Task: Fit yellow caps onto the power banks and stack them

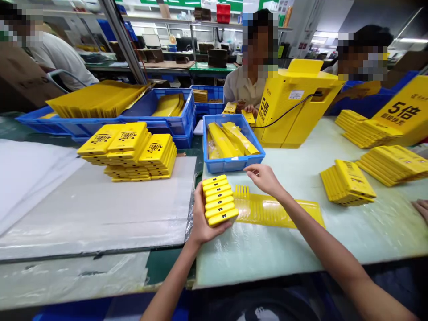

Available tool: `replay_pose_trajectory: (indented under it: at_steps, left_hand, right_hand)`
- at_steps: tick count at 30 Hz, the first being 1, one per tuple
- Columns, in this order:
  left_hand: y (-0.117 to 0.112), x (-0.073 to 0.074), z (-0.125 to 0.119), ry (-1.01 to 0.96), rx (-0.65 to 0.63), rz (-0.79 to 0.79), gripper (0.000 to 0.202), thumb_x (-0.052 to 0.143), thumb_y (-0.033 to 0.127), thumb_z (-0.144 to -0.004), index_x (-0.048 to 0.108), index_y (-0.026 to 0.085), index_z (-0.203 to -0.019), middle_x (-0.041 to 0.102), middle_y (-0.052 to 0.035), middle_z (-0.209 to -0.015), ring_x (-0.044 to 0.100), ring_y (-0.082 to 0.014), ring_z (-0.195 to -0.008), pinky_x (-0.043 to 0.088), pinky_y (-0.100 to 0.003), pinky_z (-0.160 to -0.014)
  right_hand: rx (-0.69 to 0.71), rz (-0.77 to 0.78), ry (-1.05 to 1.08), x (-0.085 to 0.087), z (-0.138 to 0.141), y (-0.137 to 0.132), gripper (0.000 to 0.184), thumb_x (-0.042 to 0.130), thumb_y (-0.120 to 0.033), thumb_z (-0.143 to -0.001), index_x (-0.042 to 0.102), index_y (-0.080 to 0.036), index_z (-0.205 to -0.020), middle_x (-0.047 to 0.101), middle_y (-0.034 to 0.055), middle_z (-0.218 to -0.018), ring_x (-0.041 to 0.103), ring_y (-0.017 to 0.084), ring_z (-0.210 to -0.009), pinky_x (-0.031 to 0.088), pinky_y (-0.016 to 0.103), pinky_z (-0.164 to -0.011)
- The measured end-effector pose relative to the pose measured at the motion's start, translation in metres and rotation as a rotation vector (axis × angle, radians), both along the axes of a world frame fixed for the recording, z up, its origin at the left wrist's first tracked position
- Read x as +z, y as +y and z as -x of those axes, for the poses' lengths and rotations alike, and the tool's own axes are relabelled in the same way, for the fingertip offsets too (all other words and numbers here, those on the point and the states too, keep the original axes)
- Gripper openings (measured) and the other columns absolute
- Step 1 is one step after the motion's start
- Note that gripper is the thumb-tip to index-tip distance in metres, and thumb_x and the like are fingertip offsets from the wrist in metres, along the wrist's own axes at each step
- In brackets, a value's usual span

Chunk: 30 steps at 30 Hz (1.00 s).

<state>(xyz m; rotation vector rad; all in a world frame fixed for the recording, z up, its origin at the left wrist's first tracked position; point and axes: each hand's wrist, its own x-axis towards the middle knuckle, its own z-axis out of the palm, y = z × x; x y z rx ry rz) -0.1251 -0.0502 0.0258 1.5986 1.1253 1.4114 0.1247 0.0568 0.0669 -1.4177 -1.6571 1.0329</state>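
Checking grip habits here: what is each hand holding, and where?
The left hand clasps a stack of yellow cases by its left side; the right hand holds nothing.

Place: factory assembly line | Signs: blue bins, stacked yellow casings (identical), co-workers at benches

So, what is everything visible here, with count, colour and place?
power bank stack: one, yellow, front centre.
slotted tray: one, yellow, flat on the table.
small bin: one, blue, behind the tray, holding yellow pieces.
left pile: one, yellow, left of the bin.
right piles: several, yellow, table's right side.
cabinet: one, yellow, behind the bin.
crates: several, blue, far left.
co-workers: three, across the table.
left hand: grips the stack.
right hand: open, by the bin's front.
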Motion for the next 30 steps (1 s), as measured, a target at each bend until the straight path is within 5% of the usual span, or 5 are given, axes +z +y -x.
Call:
replay_pose_trajectory:
  at_steps: [4,10,15,18,30]
  left_hand:
    - [-0.006,0.002,-0.001,0.001,0.027,0.045,0.136,0.095,0.078,-0.065,0.029,0.031,-0.175,0.057,-0.0166,-0.171,0.059,-0.0476,-0.157,0.052,-0.064,-0.133]
    - [-0.01,0.002,-0.003,0.01,0.038,0.061,0.135,0.092,0.076,-0.063,0.028,0.031,-0.174,0.057,-0.015,-0.17,0.059,-0.0448,-0.157,0.051,-0.059,-0.135]
    - [-0.002,-0.001,-0.006,-0.023,0.068,-0.021,0.135,0.094,0.076,-0.066,0.03,0.026,-0.173,0.061,-0.0182,-0.165,0.062,-0.0455,-0.154,0.052,-0.058,-0.133]
    - [0.004,-0.005,-0.008,-0.032,0.117,-0.08,0.139,0.096,0.078,-0.064,0.032,0.021,-0.173,0.059,-0.0214,-0.164,0.063,-0.047,-0.152,0.053,-0.059,-0.131]
    - [0.027,-0.006,-0.023,-0.041,-0.101,-0.173,0.138,0.101,0.074,-0.065,0.032,0.018,-0.171,0.061,-0.0261,-0.158,0.07,-0.0483,-0.142,0.06,-0.063,-0.12]
  right_hand:
    - [0.035,0.023,-0.171,-0.025,-0.002,0.016,0.026,0.083,-0.013,-0.075,0.067,-0.025,-0.058,0.077,0.0104,-0.078,0.074,0.037,-0.098,0.052,0.048,-0.107]
    - [0.028,0.017,-0.254,-0.046,-0.005,-0.003,0.004,0.081,-0.025,-0.09,0.082,-0.022,-0.088,0.082,0.0134,-0.106,0.073,0.035,-0.113,0.051,0.047,-0.113]
    - [0.008,-0.016,-0.269,-0.065,-0.03,-0.036,0.069,0.1,-0.036,-0.076,0.078,-0.017,-0.139,0.069,0.0212,-0.147,0.062,0.042,-0.143,0.043,0.055,-0.13]
    - [0.068,-0.065,-0.285,-0.076,-0.036,-0.05,0.082,0.097,-0.035,-0.082,0.067,-0.018,-0.156,0.06,0.0217,-0.16,0.053,0.041,-0.155,0.037,0.058,-0.136]
    - [0.159,-0.08,-0.487,-0.063,-0.027,-0.056,0.083,0.089,-0.021,-0.093,0.053,-0.012,-0.167,0.056,0.0246,-0.161,0.054,0.039,-0.153,0.041,0.054,-0.134]
